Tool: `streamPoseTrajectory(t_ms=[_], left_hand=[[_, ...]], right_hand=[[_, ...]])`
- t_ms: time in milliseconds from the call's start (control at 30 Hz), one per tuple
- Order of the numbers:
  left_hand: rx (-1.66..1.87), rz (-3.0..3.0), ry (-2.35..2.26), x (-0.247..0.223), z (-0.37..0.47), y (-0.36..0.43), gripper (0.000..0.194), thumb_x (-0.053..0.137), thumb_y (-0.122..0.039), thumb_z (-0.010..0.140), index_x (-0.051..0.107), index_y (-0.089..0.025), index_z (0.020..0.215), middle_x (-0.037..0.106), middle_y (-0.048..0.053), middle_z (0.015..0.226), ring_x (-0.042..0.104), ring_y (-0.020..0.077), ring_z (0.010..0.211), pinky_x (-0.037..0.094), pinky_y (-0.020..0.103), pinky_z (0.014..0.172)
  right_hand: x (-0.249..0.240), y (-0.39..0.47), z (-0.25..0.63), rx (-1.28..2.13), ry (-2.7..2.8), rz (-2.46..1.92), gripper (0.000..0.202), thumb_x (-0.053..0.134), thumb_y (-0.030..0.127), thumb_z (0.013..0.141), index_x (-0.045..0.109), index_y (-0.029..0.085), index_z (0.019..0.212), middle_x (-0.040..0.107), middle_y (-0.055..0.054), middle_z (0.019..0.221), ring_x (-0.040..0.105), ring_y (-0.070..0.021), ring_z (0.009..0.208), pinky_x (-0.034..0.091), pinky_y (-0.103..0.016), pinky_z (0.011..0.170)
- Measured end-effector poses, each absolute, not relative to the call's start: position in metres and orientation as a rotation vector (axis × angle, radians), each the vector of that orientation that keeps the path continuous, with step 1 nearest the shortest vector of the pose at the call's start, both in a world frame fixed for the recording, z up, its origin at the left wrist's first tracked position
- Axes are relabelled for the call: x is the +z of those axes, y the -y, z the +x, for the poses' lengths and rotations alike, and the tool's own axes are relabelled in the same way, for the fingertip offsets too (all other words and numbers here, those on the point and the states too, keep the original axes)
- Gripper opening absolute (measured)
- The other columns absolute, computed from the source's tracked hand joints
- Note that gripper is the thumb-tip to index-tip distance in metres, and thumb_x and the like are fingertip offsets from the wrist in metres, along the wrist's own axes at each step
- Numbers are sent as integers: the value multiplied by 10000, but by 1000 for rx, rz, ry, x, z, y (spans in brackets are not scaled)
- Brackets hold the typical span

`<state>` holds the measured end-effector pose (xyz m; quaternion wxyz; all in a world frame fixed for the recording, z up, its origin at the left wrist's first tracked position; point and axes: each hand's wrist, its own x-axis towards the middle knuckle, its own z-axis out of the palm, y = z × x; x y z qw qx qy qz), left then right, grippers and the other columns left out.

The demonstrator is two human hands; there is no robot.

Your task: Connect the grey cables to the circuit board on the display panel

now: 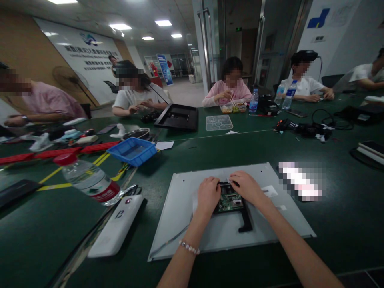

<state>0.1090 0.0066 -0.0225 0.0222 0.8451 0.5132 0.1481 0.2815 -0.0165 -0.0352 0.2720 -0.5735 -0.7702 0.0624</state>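
A green circuit board point(230, 203) sits in a black plastic bracket point(246, 220) on a flat pale-grey panel point(183, 200). My left hand point(209, 195) is closed at the bracket's upper left edge, its fingers bent over the far side. At the upper right edge my right hand point(246, 186) is closed too, thumb and fingers pinching. A small whitish piece shows between the hands; whether either one holds it I cannot tell. The fingertips are partly hidden. A thin grey cable point(174, 236) runs across the panel's left side.
Left of the panel lie a white power bank point(117, 226) and a tilted water bottle point(90, 180). Beyond are a blue tray point(133, 150), a black monitor shell point(177, 117) and a clear lid point(219, 123). A blurred phone-like object point(300, 182) is right. Several people sit around.
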Motion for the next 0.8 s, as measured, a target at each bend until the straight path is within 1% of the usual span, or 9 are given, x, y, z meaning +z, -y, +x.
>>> streamPoseTrajectory(t_ms=[233,367,467,633,800], left_hand=[[459,2613,-1586,-23,110,-8,167,477,-157,839,608,-200,934,609,38,922,531,185,926,384,281,844],[458,2613,-1581,-22,109,-7,174,472,-151,840,607,-198,939,611,37,927,530,182,932,383,278,851],[458,2616,-1578,-23,109,-7,177,468,-155,843,607,-199,945,611,37,929,530,184,934,385,281,847],[451,2614,-1581,-24,109,-7,179,468,-160,844,608,-202,947,611,42,932,531,190,935,382,292,847],[443,2606,-1581,-23,109,-7,175,468,-157,841,607,-205,936,610,36,937,529,184,937,381,285,848]], right_hand=[[-38,13,283,189,2141,-1557,183,500,148,844,668,172,913,657,-62,932,552,-179,933,398,-301,873],[-37,14,283,163,2095,-1545,169,501,156,848,664,177,886,656,-58,907,557,-176,905,412,-297,844],[-34,15,283,144,2017,-1523,167,499,167,850,663,186,877,658,-52,917,561,-180,905,424,-298,835],[-28,16,292,104,1842,-1491,190,485,184,855,658,191,934,654,-48,981,566,-180,925,428,-302,854],[-26,18,314,67,1817,-1607,198,483,186,845,660,191,935,655,-48,973,572,-186,931,421,-311,865]])
